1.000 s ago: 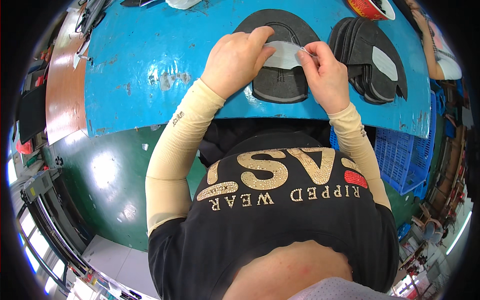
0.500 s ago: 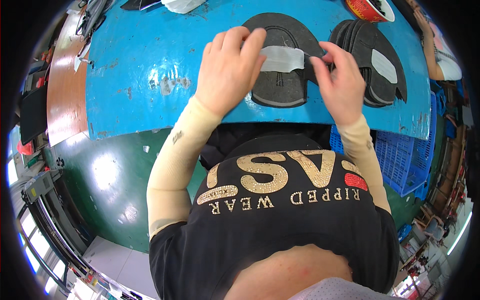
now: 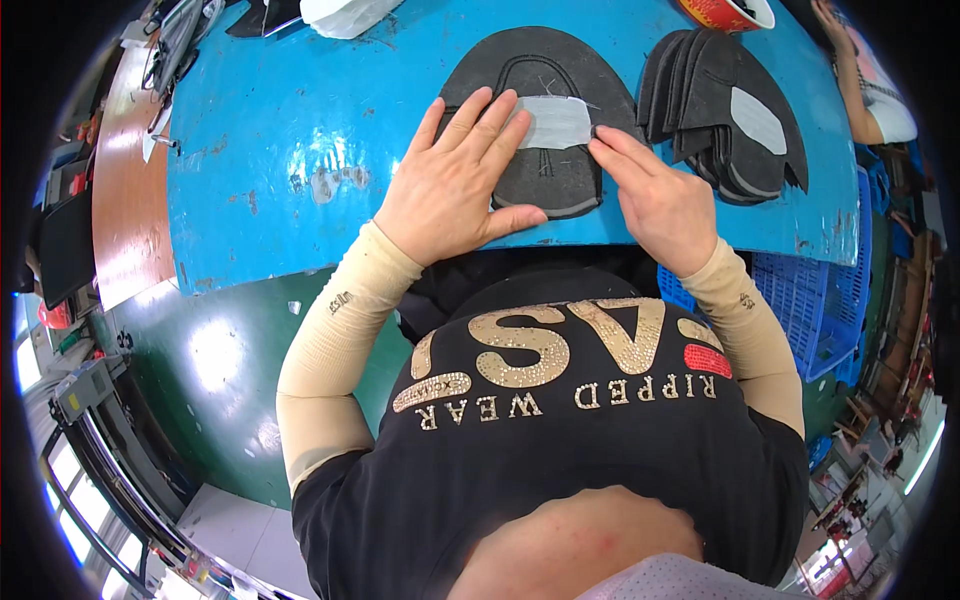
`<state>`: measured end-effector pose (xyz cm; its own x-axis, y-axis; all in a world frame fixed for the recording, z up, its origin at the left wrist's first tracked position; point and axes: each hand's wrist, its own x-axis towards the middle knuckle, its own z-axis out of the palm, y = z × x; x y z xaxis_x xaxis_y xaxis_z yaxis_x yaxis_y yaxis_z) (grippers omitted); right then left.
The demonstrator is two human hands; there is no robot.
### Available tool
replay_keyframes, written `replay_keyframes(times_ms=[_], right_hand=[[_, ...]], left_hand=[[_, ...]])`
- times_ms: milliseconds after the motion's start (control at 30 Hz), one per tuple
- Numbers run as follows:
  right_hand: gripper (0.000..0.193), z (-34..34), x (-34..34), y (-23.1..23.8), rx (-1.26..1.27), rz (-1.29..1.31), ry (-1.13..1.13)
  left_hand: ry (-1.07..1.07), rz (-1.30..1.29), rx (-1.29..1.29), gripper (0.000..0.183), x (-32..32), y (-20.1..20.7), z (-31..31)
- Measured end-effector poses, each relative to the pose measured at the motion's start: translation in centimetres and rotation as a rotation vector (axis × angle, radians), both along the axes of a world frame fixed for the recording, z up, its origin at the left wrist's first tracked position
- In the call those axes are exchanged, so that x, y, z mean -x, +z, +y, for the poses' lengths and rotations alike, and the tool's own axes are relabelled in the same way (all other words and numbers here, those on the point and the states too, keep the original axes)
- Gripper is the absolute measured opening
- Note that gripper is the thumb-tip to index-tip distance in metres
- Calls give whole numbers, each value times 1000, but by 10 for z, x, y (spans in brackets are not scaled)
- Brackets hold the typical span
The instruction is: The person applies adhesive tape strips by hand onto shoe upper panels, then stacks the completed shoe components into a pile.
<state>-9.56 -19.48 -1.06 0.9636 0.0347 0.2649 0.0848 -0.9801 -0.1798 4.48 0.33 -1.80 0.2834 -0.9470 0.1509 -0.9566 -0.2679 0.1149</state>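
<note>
From where I stand, the work lies in the upper middle of the frame: a black, round-topped flat piece [image 3: 550, 178] on a worn, glossy blue table [image 3: 290, 120], its straighter, narrower end toward the wearer. Stitched lines curve across its upper part, and a white rectangular patch [image 3: 556, 125] sits across its middle, with a few loose thread ends [image 3: 551, 88] at the patch's top edge.

The left hand [image 3: 458, 185] is spread wide and flat, palm down, over the left side of the piece, fingertips reaching the patch's left end and the thumb stretched along the lower edge. The right hand [image 3: 658, 200] is narrower, its fingers close together and pointing to the upper left, tips down just beside the patch's right end. I cannot tell whether it pinches anything, as its thumb is hidden.

Toward the upper right, just beyond the piece, a fanned stack of similar black pieces [image 3: 700, 95] rests on the table, a white patch showing on the top one. A red bowl [image 3: 720, 14] stands at the top edge, with a co-worker's arm [image 3: 856, 85] at the far upper right. A blue plastic crate [image 3: 808, 312] sits lower right, below the tabletop.
</note>
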Motion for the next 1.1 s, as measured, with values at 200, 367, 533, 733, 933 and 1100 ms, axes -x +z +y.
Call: replay_keyframes(times_ms=[200, 367, 533, 733, 933, 1100], right_hand=[[40, 15, -31, -5, 29, -83, -36], [41, 9, -28, -2, 156, 68, -37], [40, 9, -1, -4, 68, 71, -75], [35, -9, -12, -8, -58, -109, -70], [23, -10, -44, 14, 209, 140, -273], [23, -6, -42, 3, 67, -41, -306]], left_hand=[[-44, -9, 60, 88, 5, -2, -21], [-12, 43, 88, 89, 4, -7, -15], [73, 54, 16, 92, 10, -1, 9], [96, 82, -14, 96, 8, 0, 13], [28, 20, 141, 91, 17, 6, -29], [1, 75, 141, 90, 19, -10, -37]])
